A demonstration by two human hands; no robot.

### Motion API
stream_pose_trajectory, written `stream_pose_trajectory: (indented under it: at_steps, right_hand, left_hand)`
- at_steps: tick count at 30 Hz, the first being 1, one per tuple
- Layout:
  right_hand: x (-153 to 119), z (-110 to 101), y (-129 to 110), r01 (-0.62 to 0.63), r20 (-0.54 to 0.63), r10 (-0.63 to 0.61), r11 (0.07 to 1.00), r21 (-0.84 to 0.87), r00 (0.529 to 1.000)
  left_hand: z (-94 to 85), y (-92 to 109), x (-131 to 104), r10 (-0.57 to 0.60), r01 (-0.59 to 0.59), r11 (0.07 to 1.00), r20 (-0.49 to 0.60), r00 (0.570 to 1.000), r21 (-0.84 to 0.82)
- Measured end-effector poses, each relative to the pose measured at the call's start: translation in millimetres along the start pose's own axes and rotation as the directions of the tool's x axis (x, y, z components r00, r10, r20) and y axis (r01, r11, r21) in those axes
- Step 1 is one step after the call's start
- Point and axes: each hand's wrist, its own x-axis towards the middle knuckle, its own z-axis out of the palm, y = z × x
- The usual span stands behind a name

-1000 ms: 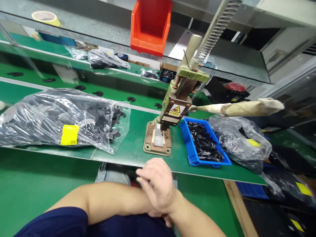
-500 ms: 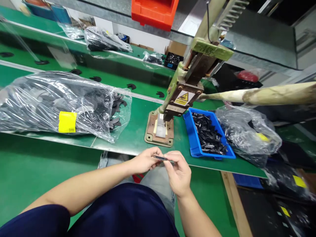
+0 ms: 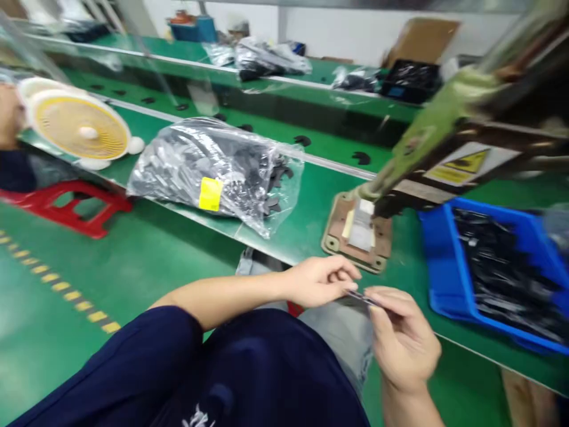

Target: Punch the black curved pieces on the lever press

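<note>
A small thin dark strip-like part (image 3: 362,298) spans the gap between my two hands, close to the bench's front edge; blur hides its exact kind. My right hand (image 3: 404,338) pinches one end of it between thumb and fingers. At the other end, my left hand (image 3: 322,281) has its fingers curled, with the thumb and fingertips closed on the part. Just beyond the hands stands a green hand press, its base plate (image 3: 331,237) bolted flat and a grey metal block (image 3: 362,228) on it.
Right of the press sits a blue bin (image 3: 444,267) full of black parts. A clear bag (image 3: 208,166) of dark curved pieces lies on the left. Behind it, several black C-shaped pieces line a green strip. Far left are a fan (image 3: 82,127), a red stool (image 3: 75,207) and another person's arm.
The view has swung left and come closer, bringing the fan, the red stool and another person's arm into sight. Both hands still hold the small dark part.
</note>
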Motion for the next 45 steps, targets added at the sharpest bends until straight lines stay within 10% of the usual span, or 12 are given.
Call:
stream_pose_trajectory:
  at_steps: [17, 39, 45]
  right_hand:
    - [7, 9, 3, 0.007, -0.046, -0.007, 1.000, 0.003, 0.999]
    - [-6, -4, 8, -0.033, 0.125, 0.026, 0.998, 0.060, 0.992]
    - [-8, -7, 12, -0.038, 0.128, 0.030, 0.998, 0.055, 0.991]
  left_hand:
    - [-7.3, -15, 66, -0.202, 0.206, 0.961, 0.041, 0.978, -0.186]
    - [-6.4, 12, -17, -0.218, 0.221, 0.954, 0.036, 0.975, -0.204]
    - [-7.1, 19, -23, -0.010, 0.010, 0.999, 0.009, 1.000, 0.034]
